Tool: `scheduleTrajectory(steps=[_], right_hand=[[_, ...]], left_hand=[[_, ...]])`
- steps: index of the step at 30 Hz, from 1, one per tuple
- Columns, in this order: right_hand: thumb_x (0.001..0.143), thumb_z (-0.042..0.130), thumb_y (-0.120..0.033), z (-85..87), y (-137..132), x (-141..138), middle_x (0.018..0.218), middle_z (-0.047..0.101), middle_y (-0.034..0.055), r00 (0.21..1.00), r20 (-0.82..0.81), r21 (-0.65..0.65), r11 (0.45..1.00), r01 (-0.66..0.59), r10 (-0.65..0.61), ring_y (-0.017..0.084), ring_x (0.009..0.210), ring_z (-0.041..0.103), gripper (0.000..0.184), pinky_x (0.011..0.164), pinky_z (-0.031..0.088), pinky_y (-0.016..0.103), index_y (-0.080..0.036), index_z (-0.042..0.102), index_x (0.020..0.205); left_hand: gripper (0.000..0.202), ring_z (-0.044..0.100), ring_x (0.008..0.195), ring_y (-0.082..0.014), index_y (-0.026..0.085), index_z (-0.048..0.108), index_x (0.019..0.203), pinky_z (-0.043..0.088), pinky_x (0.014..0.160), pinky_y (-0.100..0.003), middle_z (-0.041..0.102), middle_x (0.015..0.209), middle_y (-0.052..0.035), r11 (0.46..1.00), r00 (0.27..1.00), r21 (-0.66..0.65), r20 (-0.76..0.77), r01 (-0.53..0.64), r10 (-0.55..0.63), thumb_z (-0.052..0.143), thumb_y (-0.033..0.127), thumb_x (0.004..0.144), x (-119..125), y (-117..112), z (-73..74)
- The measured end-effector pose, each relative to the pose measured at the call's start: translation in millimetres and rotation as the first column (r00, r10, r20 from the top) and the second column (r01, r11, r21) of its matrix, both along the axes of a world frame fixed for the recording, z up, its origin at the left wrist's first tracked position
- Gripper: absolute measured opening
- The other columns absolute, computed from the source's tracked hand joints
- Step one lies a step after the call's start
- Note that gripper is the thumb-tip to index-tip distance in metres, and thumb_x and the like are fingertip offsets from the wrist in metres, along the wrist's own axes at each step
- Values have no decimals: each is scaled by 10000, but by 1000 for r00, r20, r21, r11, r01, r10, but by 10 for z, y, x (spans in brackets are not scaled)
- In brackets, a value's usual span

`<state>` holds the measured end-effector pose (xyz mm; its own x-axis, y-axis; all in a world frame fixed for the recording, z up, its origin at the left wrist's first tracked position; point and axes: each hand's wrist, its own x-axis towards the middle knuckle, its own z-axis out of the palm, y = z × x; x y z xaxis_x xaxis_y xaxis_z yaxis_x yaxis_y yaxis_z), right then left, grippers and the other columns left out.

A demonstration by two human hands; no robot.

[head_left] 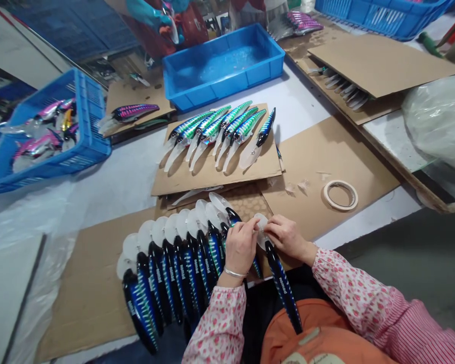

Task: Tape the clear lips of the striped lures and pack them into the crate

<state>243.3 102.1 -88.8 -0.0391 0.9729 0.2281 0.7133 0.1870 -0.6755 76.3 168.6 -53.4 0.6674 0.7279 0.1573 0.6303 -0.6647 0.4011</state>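
At the bottom centre of the frame both hands meet over one dark blue fishing lure (284,288): the left hand (240,247) and the right hand (288,236) are both closed on its clear plastic lip (261,228), fingertips pinched around it, while the lure's long body slopes down toward the lower edge over an orange apron (311,336). Only the lip end is held and the tail hangs free, so a loosened pinch could, I judge, let the glossy body slide off the lap toward the floor. Just left of the left hand, a row of blue lures (170,275) lies side by side on a cardboard sheet (87,298), their clear lips fanned out and overlapping; the left wrist sits right against the nearest one, so a careless sweep of the sleeve could knock the row askew or scuff the paint. To the right, in mid frame, a roll of tape (340,194) lies flat on another cardboard piece, well apart from the hands. Above centre, a row of green lures (216,129) rests on a cardboard sheet that sits on top of others; a nudge might shift that sheet and spill them. Farther up stands a blue tray (223,63), and at the upper left a blue basket (81,126) tilted with pink lures (41,134) inside, which could slide out if bumped.
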Motion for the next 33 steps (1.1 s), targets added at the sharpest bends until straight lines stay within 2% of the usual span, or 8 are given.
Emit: scheduleTrajectory(steps=[6,10,16,20,24,28,31,33], right_hand=[[924,565,-172,46,15,-49,885,621,57,995,-69,-40,996,75,-78,178,830,586,125,756,461,280,-181,650,833],[924,576,-180,61,26,-66,863,608,50,993,-75,-66,994,88,-93,174,818,588,121,749,455,276,-175,660,838],[929,593,-187,54,37,-40,824,607,29,995,-50,-118,990,78,-84,160,790,587,123,730,442,262,-175,656,823],[933,591,-197,40,66,-37,828,603,33,996,-23,-133,988,81,-85,164,787,590,117,722,443,263,-174,653,837],[940,573,-200,46,56,-25,854,600,48,996,-51,-126,990,64,-71,183,816,594,106,751,466,282,-177,638,859],[942,547,-201,145,-193,-4,909,603,67,976,-191,-123,989,85,-108,192,843,592,56,772,485,305,-176,593,961],[837,685,-242,225,-511,-33,818,591,11,944,-328,-283,956,-74,-24,166,697,574,367,648,478,277,-179,524,1161],[784,704,-195,246,-693,-80,785,580,-22,899,-437,-379,910,-169,-15,141,613,550,630,561,453,248,-176,398,1334]], left_hand=[[158,586,835,-229,202,555,1017,435,756,-353,670,870,-33,995,999,-93,16,-40,42,541,121,882,-6,-93,-10],[98,587,799,-226,205,546,952,450,754,-357,652,851,-34,979,985,-138,64,-149,159,544,148,871,50,-185,-3],[207,619,817,-200,210,553,1013,491,781,-338,674,922,-32,943,969,-294,138,-157,204,563,120,826,31,-126,47],[271,651,872,-205,225,557,1087,507,798,-338,706,987,-36,935,969,-297,88,-194,229,580,118,839,46,-84,26],[195,680,849,-205,227,579,1033,512,755,-317,723,928,-25,940,972,-263,32,-218,235,617,162,853,84,-81,-13],[170,679,838,-211,223,575,1003,503,733,-315,723,901,-21,952,974,-221,30,-211,223,615,161,850,110,-66,-30],[185,669,866,-224,215,570,1053,510,765,-339,717,895,-34,960,976,-202,63,-193,210,586,176,873,142,-91,-22],[269,644,1004,-254,202,553,1153,507,870,-393,701,1032,-81,968,967,-175,146,-181,207,582,213,886,164,-174,-1]])
